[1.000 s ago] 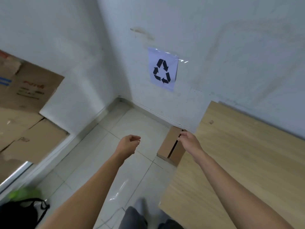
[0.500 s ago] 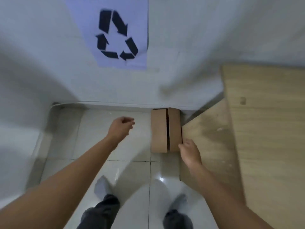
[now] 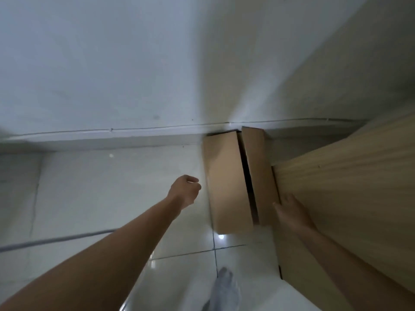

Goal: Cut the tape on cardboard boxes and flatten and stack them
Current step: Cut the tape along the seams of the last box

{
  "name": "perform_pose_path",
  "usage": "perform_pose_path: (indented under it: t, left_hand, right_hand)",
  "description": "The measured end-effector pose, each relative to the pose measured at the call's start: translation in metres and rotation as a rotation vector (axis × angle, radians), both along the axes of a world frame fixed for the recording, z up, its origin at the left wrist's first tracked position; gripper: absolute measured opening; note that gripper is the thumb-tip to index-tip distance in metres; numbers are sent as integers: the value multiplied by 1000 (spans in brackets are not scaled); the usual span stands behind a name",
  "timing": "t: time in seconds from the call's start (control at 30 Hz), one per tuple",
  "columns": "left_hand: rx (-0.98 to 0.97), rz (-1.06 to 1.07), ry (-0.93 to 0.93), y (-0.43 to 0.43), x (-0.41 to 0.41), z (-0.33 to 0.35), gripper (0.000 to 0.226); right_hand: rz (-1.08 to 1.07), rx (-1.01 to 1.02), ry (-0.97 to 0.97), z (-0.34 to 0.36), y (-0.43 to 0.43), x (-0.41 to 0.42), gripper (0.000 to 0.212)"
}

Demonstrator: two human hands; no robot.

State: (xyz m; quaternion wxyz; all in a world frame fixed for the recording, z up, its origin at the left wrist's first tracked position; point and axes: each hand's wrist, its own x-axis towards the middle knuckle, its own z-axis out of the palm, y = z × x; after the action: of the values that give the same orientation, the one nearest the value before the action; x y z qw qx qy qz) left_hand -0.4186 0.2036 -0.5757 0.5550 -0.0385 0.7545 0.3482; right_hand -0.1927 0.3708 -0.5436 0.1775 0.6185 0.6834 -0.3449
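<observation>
At centre right, the cardboard box point(image 3: 226, 182) is set on the tiled floor point(image 3: 101, 187), touched at its right flap by the right hand point(image 3: 292, 213), grip indiscernible, the left hand point(image 3: 185, 191) curled empty beside it.

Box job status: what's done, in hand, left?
Done: the cardboard box has its top flaps parted with a dark gap between them, so the tape looks cut. In hand: right hand touches its near right edge by the wooden table, grip unclear; left hand, curled, holds nothing. Left: flattening and stacking.
</observation>
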Motion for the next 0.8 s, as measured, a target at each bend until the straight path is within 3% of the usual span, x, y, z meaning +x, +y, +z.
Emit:
perform_pose_path:
  t: [0.17,0.27,0.4,0.5,0.6,0.7,0.8]
  left_hand:
    - [-61,-45,-52,40,23,-66,61]
    - [-45,-8,-177,55,50,-90,77]
    - [27,208,-228,53,72,-117,109]
    - [65,237,-248,37,57,-107,97]
    - [82,171,-330,19,42,-82,103]
    - [94,134,-356,1,30,-45,107]
    - [155,91,-348,-17,18,20,91]
  right_hand:
    - [-20,-12,-61,-66,22,9,48]
    - [-69,77,-66,-92,25,8,50]
    - [-174,-11,-7,-108,18,6,82]
    - [-277,-118,99,-102,9,11,92]
    - [-409,-226,261,-74,0,15,113]
    - [-484,-330,413,-30,-13,8,103]
    - [-459,-374,506,15,-34,5,109]
